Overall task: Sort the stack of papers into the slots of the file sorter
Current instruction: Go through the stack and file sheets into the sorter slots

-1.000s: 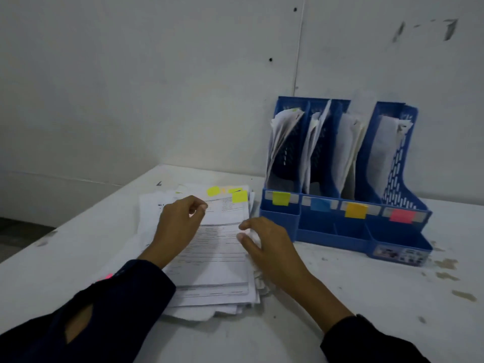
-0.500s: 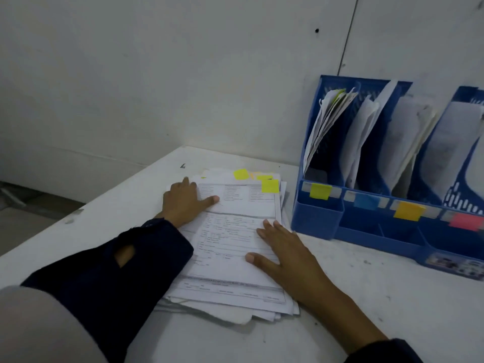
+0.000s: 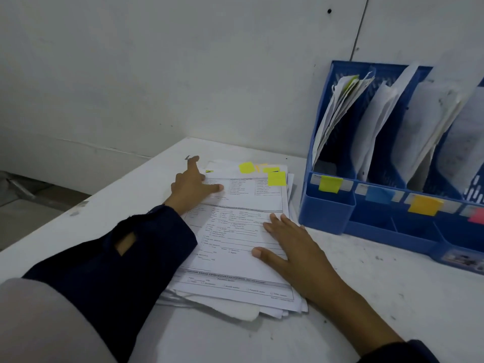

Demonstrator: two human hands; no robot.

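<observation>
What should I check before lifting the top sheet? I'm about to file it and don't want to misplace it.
1. Top sheet free to lift: not ok, both hands lie flat on it.
2. Left hand gripping an edge: not ok.
3. Right hand gripping an edge: not ok.
4. Sheet's yellow tag visible: ok.
5. Matching yellow label on the file sorter: ok, leftmost slot.
6. Room in that slot: cannot tell.
</observation>
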